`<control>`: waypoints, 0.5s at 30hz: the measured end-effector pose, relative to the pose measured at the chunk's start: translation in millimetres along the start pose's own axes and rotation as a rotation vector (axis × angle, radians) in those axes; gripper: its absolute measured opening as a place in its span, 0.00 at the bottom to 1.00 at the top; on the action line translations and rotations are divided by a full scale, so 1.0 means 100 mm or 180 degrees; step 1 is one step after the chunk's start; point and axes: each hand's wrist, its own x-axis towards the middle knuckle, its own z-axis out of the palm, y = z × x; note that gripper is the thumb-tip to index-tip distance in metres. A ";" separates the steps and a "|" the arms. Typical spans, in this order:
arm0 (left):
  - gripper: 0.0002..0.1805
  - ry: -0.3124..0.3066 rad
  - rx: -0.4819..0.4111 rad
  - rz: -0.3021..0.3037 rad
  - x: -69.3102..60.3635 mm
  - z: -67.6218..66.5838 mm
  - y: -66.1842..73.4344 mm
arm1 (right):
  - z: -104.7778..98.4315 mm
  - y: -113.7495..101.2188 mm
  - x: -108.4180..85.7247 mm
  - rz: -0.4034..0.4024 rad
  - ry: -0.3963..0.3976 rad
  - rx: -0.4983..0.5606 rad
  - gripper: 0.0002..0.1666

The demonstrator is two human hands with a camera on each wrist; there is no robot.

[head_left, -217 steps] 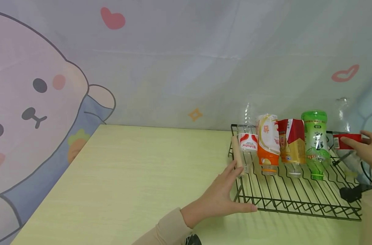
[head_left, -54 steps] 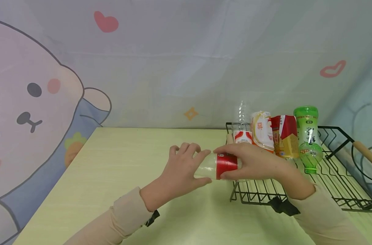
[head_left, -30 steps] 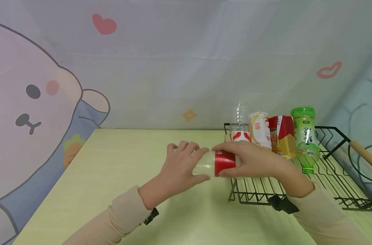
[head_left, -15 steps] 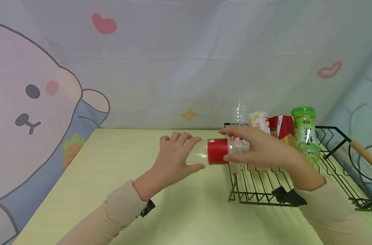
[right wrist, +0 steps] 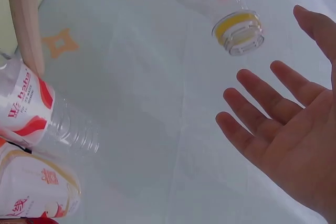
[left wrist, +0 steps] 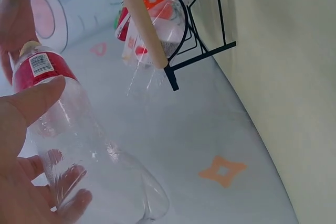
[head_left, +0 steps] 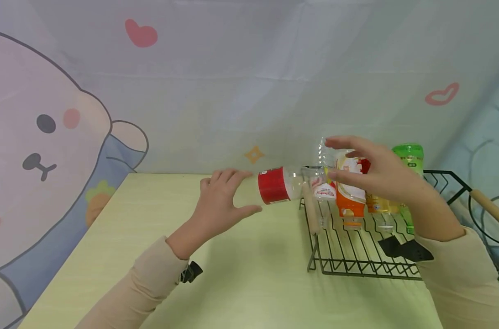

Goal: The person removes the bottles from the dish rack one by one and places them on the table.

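Currently the left hand (head_left: 213, 206) curls round a red-labelled bottle (head_left: 273, 185); just apart, toward three o'clock, the right hand (head_left: 391, 177), loosely spread, holds nothing.

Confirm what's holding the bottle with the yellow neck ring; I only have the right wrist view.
Observer: The left hand. In the head view it grips the bottle toward the base end.
Operator: Copy. Any barcode on it?
Observer: Yes, the left wrist view shows a barcode on the red label.
Operator: I see two bottles at lower left. What's at the far end of that row?
Observer: From the head camera, a green bottle, partly covered, is furthest from the wooden handle on the rack.
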 end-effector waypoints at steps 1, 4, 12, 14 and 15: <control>0.35 0.0006 -0.0051 -0.0044 0.01 -0.01 -0.02 | -0.03 0.03 0.00 0.0018 0.0047 0.0008 0.36; 0.36 0.0023 -0.0215 -0.0198 0.02 -0.03 -0.07 | -0.09 0.11 -0.02 0.0042 0.0188 0.0032 0.36; 0.38 0.0153 -0.0717 -0.0591 0.03 -0.12 -0.24 | -0.22 0.36 -0.03 0.0333 0.0420 0.0107 0.37; 0.39 0.0216 -0.0827 -0.0679 0.03 -0.15 -0.28 | -0.25 0.42 -0.03 0.0346 0.0468 0.0100 0.37; 0.39 0.0262 -0.0884 -0.0724 0.03 -0.17 -0.31 | -0.27 0.45 -0.03 0.0344 0.0488 0.0107 0.37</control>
